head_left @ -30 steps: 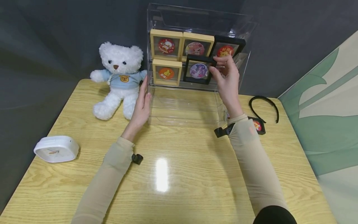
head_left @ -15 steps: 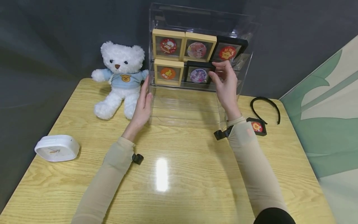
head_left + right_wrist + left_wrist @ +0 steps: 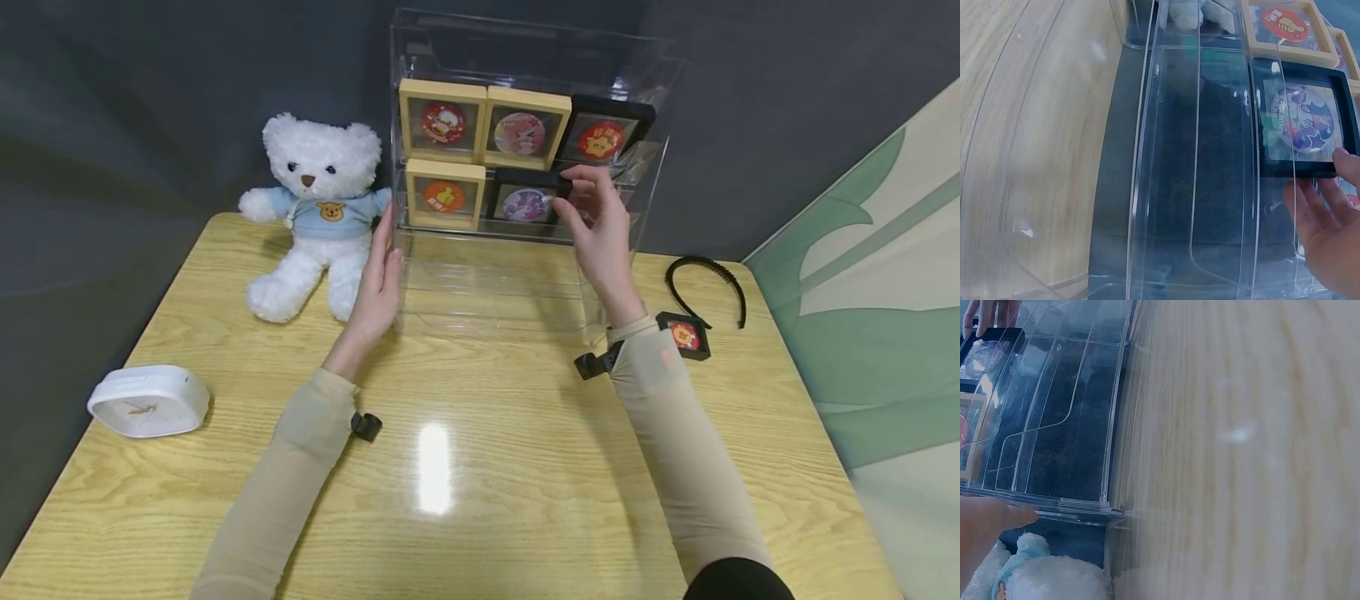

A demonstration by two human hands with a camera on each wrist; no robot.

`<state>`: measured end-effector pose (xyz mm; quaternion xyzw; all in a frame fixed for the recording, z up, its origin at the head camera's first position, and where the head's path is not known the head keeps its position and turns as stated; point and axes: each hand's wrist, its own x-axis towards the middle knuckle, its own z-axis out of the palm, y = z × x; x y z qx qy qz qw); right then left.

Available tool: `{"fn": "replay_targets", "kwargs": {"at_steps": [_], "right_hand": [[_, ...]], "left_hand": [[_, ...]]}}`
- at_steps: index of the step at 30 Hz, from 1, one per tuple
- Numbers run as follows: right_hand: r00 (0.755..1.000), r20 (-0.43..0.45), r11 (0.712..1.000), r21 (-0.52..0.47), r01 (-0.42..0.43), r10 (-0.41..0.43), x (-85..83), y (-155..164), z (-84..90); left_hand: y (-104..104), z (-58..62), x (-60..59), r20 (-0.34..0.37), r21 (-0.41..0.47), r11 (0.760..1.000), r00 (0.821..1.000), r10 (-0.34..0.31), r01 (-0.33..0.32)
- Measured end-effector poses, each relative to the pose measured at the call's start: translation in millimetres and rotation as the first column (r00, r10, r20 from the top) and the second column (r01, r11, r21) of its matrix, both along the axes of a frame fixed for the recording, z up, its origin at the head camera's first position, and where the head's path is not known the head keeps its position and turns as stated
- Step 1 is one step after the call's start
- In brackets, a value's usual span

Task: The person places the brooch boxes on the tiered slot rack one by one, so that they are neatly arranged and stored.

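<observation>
Probably light and stiff, with a clear face likely to smudge, the black frame (image 3: pixel 523 202) sits at upper centre in the clear rack (image 3: pixel 510 50), its right rim pinched by the right hand's (image 3: pixel 604 233) fingers. That rim looks the safest hold; the left hand's (image 3: pixel 372 287) straight fingers rest along the rack's left side.

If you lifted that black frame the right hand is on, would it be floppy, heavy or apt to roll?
The black frame looks stiff: its sides are straight where the right hand pinches it. It's probably light, being gripped only at one edge. Its square, flat-sided shape seems unlikely to roll.
</observation>
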<state>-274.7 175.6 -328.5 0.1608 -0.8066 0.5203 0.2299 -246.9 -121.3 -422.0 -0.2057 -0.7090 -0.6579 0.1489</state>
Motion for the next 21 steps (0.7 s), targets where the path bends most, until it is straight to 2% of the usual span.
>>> {"fn": "replay_targets", "kwargs": {"at_steps": [5, 21], "right_hand": [[1.0, 0.014, 1.0, -0.005, -0.019, 0.019, 1.9, 0.6, -0.3], [0.993, -0.097, 0.995, -0.066, -0.071, 0.064, 4.9, 9.0, -5.8]], "left_hand": [[-0.5, -1.9, -1.3, -0.015, -0.008, 1.0, 1.0, 0.001, -0.001], [-0.4, -1.6, -1.3, -0.041, -0.023, 1.0, 0.999, 0.01, -0.011]]}}
